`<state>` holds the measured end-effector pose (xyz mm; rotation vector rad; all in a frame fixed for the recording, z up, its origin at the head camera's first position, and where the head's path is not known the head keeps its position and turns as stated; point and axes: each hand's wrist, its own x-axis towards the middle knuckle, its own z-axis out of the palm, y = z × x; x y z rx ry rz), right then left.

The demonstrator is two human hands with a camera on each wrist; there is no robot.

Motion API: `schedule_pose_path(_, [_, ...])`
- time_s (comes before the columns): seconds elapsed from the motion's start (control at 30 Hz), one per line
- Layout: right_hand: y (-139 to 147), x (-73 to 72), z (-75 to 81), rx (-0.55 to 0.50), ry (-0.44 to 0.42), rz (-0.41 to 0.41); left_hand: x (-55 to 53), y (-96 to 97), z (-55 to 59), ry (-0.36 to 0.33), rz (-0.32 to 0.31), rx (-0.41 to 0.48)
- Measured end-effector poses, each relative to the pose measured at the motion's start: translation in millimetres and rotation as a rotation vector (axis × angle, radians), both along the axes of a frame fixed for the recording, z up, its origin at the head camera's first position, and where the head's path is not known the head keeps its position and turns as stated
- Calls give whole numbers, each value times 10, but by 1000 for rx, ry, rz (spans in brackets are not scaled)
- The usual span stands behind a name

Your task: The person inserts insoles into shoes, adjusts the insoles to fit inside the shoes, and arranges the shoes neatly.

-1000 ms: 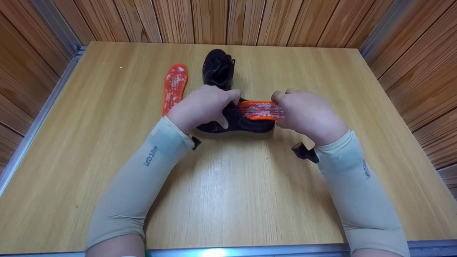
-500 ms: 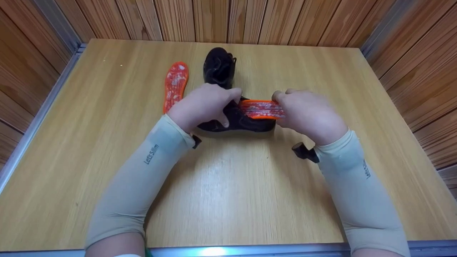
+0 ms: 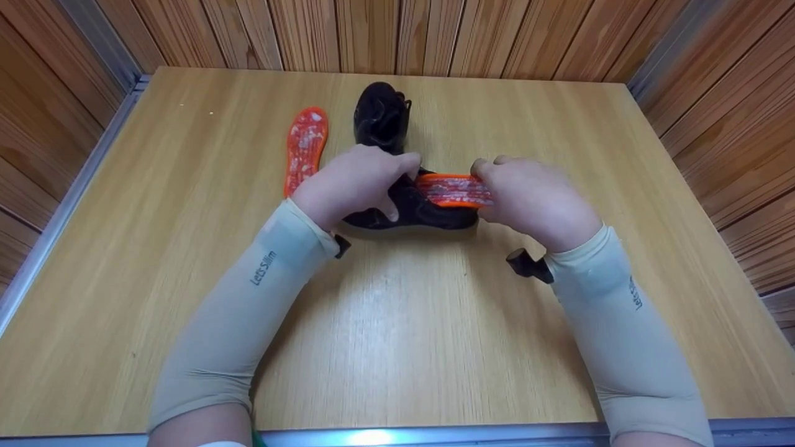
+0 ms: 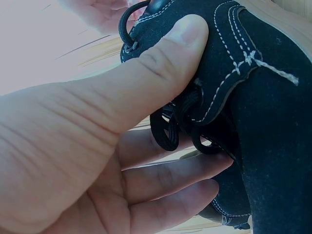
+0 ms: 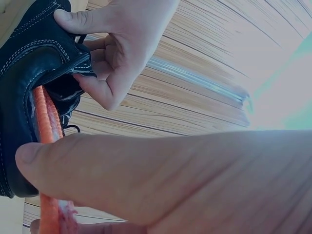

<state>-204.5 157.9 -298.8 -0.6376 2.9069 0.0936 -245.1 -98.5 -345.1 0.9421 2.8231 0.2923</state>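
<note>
A black lace-up shoe with white stitching lies crosswise on the table, its heel toward the right. My left hand grips its upper near the laces, thumb on the near side in the left wrist view and fingers round the far side. Out of the shoe's opening sticks a red-and-white marbled insole with an orange edge, its front part hidden inside. My right hand pinches the insole's outer end; in the right wrist view the thumb lies on the orange edge, right at the shoe's heel.
A second black shoe stands behind the first, toe toward the back wall. Left of it lies another red marbled insole, partly covered by my left hand. Wood-panelled walls enclose the table at the back and sides.
My right hand has shifted very slightly left with the insole. The left hand keeps its grip on the shoe, and the view has tilted slightly.
</note>
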Motion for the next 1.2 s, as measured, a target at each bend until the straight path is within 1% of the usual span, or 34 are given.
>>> schedule_pose_path(0.2, [-22,-7,-18,2,1,1,4,-1,-6,40,-17,7])
schedule_pose_path(0.33, [-34,-8,-17,6,-10,-4,7,-2,0,37,-20,8])
schedule_pose_path(0.53, [-38,-8,-16,1,-9,-6,18,-5,17,27,-7,7])
schedule_pose_path(0.93, [-8,-12,-4,-13,-7,-22,8,-6,3,10,-11,9])
schedule_pose_path(1.2, [24,12,52,-6,17,-32,10,-10,-7,47,-27,17])
